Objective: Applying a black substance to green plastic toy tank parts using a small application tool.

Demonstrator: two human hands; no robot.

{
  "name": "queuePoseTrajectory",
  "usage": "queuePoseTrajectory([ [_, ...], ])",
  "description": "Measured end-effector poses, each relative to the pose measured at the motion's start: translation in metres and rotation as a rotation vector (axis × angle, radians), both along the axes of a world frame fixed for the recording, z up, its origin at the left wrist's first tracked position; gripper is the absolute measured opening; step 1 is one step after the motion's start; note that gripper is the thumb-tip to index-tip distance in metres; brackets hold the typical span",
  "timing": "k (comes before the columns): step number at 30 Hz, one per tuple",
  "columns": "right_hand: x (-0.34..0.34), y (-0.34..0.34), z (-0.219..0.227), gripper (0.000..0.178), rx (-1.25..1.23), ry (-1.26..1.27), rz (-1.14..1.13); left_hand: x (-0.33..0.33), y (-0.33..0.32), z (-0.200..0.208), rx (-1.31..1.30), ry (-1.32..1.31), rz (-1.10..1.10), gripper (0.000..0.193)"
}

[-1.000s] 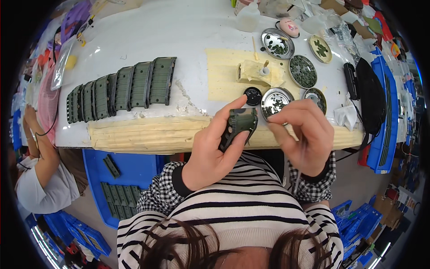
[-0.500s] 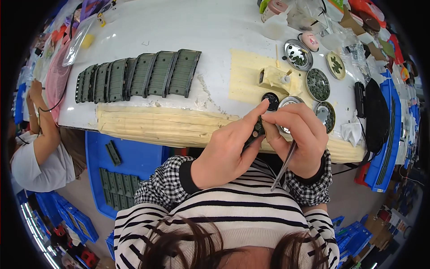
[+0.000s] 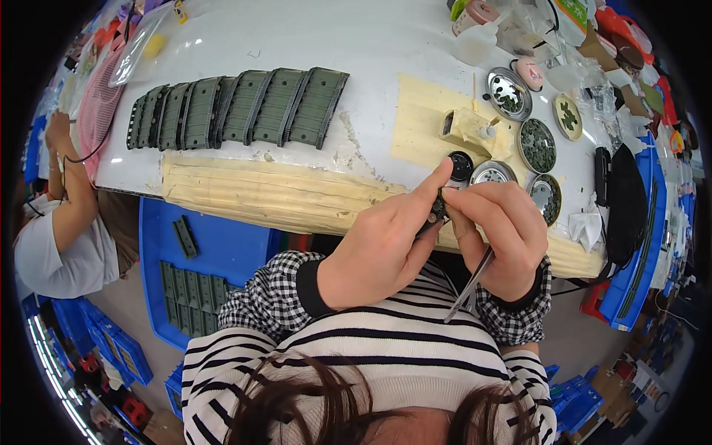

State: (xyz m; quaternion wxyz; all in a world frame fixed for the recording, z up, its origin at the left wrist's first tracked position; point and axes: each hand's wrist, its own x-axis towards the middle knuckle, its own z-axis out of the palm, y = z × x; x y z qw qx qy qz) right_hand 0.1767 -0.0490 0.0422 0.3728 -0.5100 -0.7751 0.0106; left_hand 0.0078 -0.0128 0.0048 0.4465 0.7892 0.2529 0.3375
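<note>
At a white table [image 3: 393, 41], the right hand [image 3: 512, 241], gripping silver tweezers [image 3: 469, 287], could press loose the left hand's [image 3: 380, 243] clasped dark-green piece [image 3: 437, 211].

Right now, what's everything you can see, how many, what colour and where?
Table: one, white, middle
Held piece: one, dark green, in left hand
Tweezers: one, silver, in right hand
Row pieces: several, green, overlapping on table's left
Trays: several, blue, below the table and both sides
Tray pieces: several, green, in the nearest tray
Mat: one, yellow, table's right
Block: one, pale yellow, on the mat
Pot: one, black, before the block
Round dishes: five, mostly silver, one cream, table's right
Tissue: one, white, table's right
Bag-like thing: one, black, far right
Clutter: uncountable, mixed colours, top right
Other person: one, pale shirt, left edge
Sleeves: two, black-and-white check, forearms
Hands: two, bare, middle
</note>
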Motion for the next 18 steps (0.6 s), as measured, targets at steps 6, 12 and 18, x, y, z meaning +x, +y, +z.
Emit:
queuePoseTrajectory([
  [6, 0.003, -0.003, 0.001, 0.039, 0.026, -0.090, 0.049, 0.000, -0.002, 0.001, -0.019, -0.005, -0.011, 0.071],
  [12, 0.007, -0.003, 0.014, 0.034, -0.107, 0.167, -0.020, 0.001, 0.006, 0.004, -0.240, -0.139, -0.004, 0.056],
  [18, 0.044, 0.024, -0.008, 0.022, -0.057, 0.165, -0.406, 0.000, 0.015, 0.005, -0.963, -0.464, -0.140, 0.044],
])
